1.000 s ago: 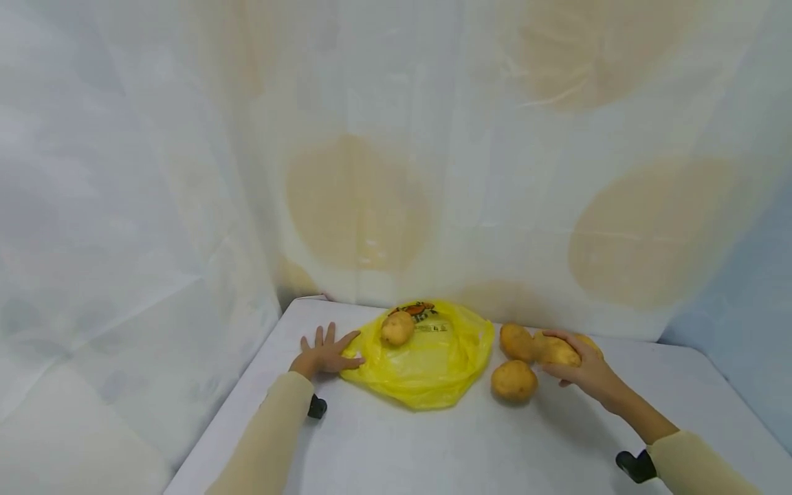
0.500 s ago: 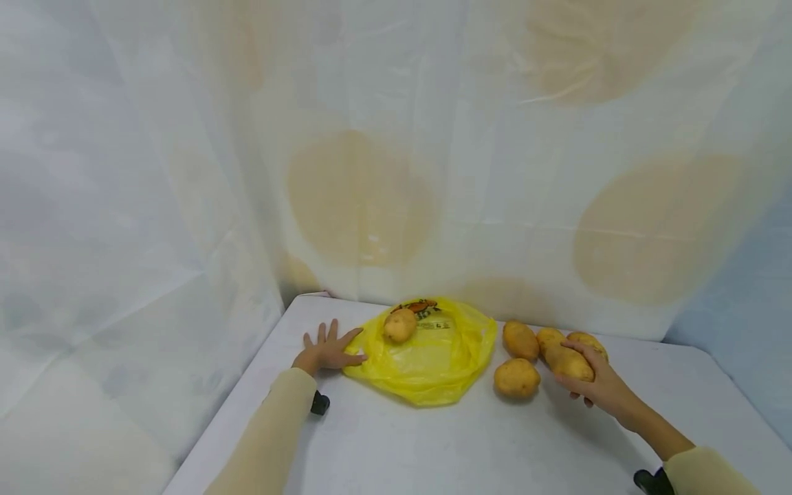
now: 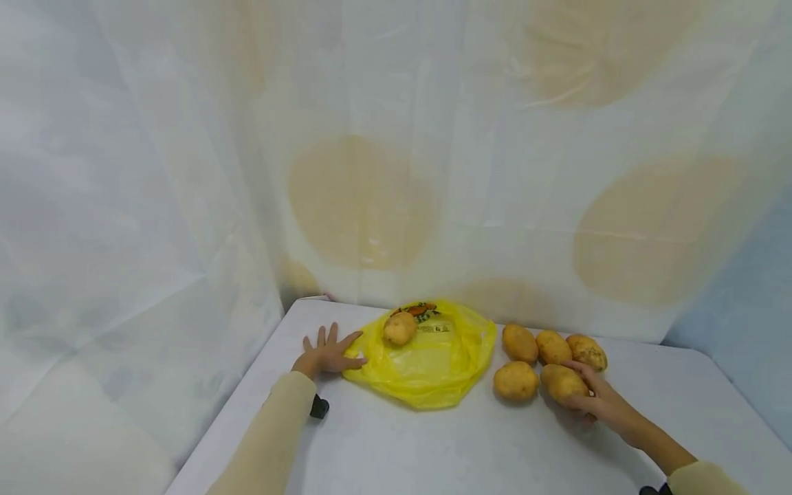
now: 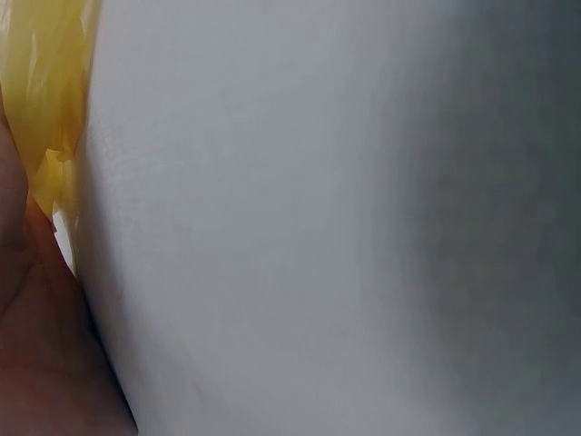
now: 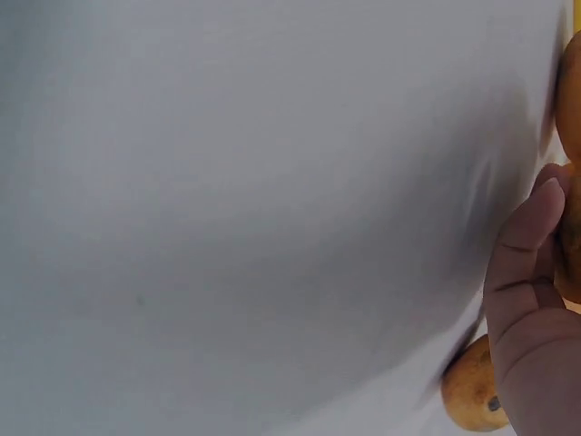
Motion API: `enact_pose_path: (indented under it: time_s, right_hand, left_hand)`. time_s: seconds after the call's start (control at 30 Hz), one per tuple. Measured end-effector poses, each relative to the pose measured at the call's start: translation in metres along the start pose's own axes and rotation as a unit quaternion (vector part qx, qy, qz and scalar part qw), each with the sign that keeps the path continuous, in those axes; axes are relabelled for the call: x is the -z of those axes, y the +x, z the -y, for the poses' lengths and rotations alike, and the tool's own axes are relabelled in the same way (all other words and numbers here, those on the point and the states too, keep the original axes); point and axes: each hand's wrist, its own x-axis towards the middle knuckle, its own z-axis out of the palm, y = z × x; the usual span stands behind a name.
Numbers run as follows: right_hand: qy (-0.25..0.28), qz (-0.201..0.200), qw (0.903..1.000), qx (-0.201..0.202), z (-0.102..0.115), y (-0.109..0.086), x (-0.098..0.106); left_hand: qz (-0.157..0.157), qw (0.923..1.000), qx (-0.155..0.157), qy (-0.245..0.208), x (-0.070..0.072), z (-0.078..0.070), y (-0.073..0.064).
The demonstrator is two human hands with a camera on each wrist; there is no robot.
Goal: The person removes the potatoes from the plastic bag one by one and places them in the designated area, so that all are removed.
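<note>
My left hand (image 3: 328, 355) lies with spread fingers on the left edge of a yellow plastic bag (image 3: 427, 378); in the left wrist view the bag (image 4: 45, 82) shows beside the palm. One potato (image 3: 399, 328) sits on the bag's upper left part. At the right my right hand (image 3: 603, 402) grips a potato (image 3: 564, 383), thumb at the near side and fingers over the far side. Left of it is another potato (image 3: 516, 381). Behind them a row holds a left potato (image 3: 520, 342), a middle potato (image 3: 553, 347) and a right potato (image 3: 586, 352).
A white-covered table (image 3: 433, 454) carries everything. Its back edge meets a hanging pale curtain (image 3: 495, 206) with tan circles. Another pale sheet (image 3: 124, 275) hangs along the left side, and a bluish one (image 3: 736, 302) at the right.
My right hand has brought its potato from on top of the back row toward me, down beside the front potato. The row behind is now uncovered. My left hand has stayed in place.
</note>
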Motion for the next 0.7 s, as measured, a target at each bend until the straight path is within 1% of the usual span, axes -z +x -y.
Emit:
enact_pose_path:
  time_s: [0.07, 0.13, 0.37, 0.5, 0.6, 0.7]
  right_hand:
    - [-0.013, -0.002, 0.9999, -0.005, -0.002, 0.0, -0.002]
    - [-0.027, -0.006, 0.9996, -0.009, -0.003, 0.001, -0.003]
    - [-0.041, -0.024, 0.9988, -0.017, -0.008, 0.003, -0.003]
    - [-0.045, -0.035, 0.9982, -0.021, -0.01, 0.004, -0.003]
    - [-0.049, -0.039, 0.9978, -0.022, -0.012, 0.005, -0.005]
    - [-0.05, -0.042, 0.9976, -0.022, -0.014, 0.006, -0.007]
  left_hand:
    - [0.003, 1.0, 0.001, -0.002, 0.002, -0.003, -0.005]
    - [0.003, 1.0, 0.001, -0.004, 0.003, -0.003, -0.007]
    - [0.0, 1.0, -0.006, -0.006, 0.006, -0.007, -0.012]
    - [-0.002, 0.9999, -0.011, -0.009, 0.005, -0.007, -0.011]
    - [-0.006, 0.9999, -0.013, -0.009, 0.003, -0.005, -0.007]
    - [-0.004, 1.0, -0.005, -0.003, 0.0, -0.001, -0.002]
